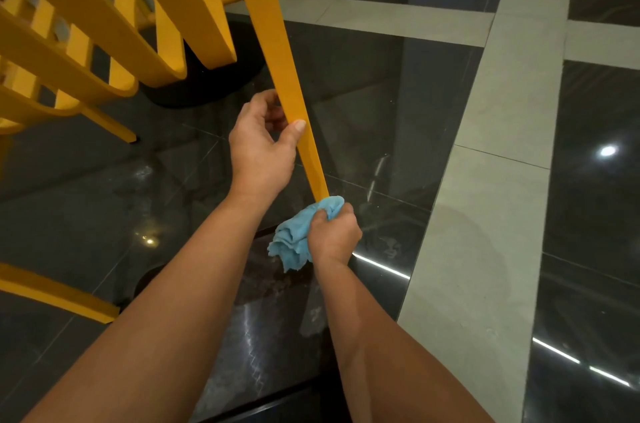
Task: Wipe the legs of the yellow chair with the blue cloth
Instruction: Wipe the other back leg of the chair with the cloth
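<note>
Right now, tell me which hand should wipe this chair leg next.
Right. The right hand grips the blue cloth at the bottom of the chair leg; the left hand only holds that leg higher up.

The scene is dim and indoors, lit from overhead. The glossy dark floor tiles mirror the ceiling lamps as a round white glare spot, thin bright strips on the right and a small warm glint. The pale tile bands are matte and carry one faint, soft shadow. Focus is sharp at the centre, where the left hand, the right hand, the yellow chair leg and the blue cloth are evenly lit, without hard highlights. Wide-angle distortion bows the bands and stretches the chair's slats and the forearms toward the edges, where detail softens.
</note>
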